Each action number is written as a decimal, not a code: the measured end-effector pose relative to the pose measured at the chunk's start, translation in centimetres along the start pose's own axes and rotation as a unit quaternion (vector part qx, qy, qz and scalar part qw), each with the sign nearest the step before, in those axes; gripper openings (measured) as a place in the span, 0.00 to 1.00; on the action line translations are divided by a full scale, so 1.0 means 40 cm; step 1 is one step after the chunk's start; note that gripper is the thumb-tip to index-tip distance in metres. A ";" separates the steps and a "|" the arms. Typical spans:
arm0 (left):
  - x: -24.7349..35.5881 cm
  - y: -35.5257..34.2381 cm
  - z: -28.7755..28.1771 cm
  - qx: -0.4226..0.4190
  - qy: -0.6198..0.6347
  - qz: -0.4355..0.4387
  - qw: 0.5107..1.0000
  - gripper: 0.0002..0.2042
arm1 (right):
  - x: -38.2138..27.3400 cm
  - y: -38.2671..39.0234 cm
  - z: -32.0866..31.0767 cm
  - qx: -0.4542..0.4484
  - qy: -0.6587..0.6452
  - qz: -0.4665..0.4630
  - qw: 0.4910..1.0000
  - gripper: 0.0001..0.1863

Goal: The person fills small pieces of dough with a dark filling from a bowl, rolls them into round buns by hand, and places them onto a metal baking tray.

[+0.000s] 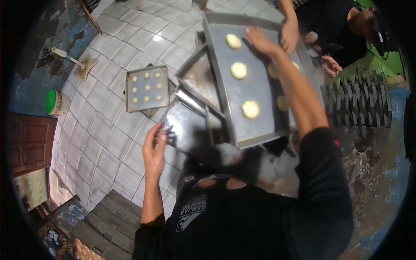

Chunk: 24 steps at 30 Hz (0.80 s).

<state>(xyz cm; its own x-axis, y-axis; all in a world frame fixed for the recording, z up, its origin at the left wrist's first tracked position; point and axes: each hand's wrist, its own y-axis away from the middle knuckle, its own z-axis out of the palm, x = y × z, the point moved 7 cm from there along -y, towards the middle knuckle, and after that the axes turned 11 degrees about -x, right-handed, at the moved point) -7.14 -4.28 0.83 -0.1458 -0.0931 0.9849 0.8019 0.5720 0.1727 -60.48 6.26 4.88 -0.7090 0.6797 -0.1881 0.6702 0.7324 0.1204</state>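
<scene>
A large grey metal tray [265, 125] lies before me, tilted slightly, with flat round pieces of pale dough [238, 70] spaced out in rows. My right hand [262, 42] is over the far part of this tray, palm down with fingers stretched out; whether dough lies under it is hidden. My right forearm covers part of the dough. My left hand [154, 145] is raised at the left, fingers apart and curved, beside the edge of a shiny bare metal sheet [184, 123]. Nothing shows in it. Another person's hand [289, 37] reaches onto the tray's far right.
More metal trays [199, 76] are stacked askew under the large one. A smaller tray [147, 104] of dough pieces is on the tiled floor to the left. A second person's hand [331, 66] shows at right, near dark stacked moulds [359, 99]. A green-topped bucket [63, 103] stands far left.
</scene>
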 end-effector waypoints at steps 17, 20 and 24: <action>0.005 0.004 0.301 -0.217 0.055 0.059 0.973 0.24 | -0.255 0.251 0.064 -0.050 -0.094 -0.217 0.970 0.36; 0.022 -0.019 0.370 -0.238 0.098 -0.014 0.966 0.29 | -0.289 0.300 0.074 -0.021 0.004 -0.229 0.973 0.37; 0.045 0.001 0.430 -0.250 0.140 -0.034 0.957 0.31 | -0.336 0.419 -0.045 -0.172 -0.412 -0.155 0.882 0.35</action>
<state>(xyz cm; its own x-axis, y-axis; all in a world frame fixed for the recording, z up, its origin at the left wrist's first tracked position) -17.34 9.58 2.47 -0.1033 -0.3706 0.9230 0.9835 0.1008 0.1505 -40.10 9.46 11.17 -0.3519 0.2890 -0.8903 0.2668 0.9427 0.2006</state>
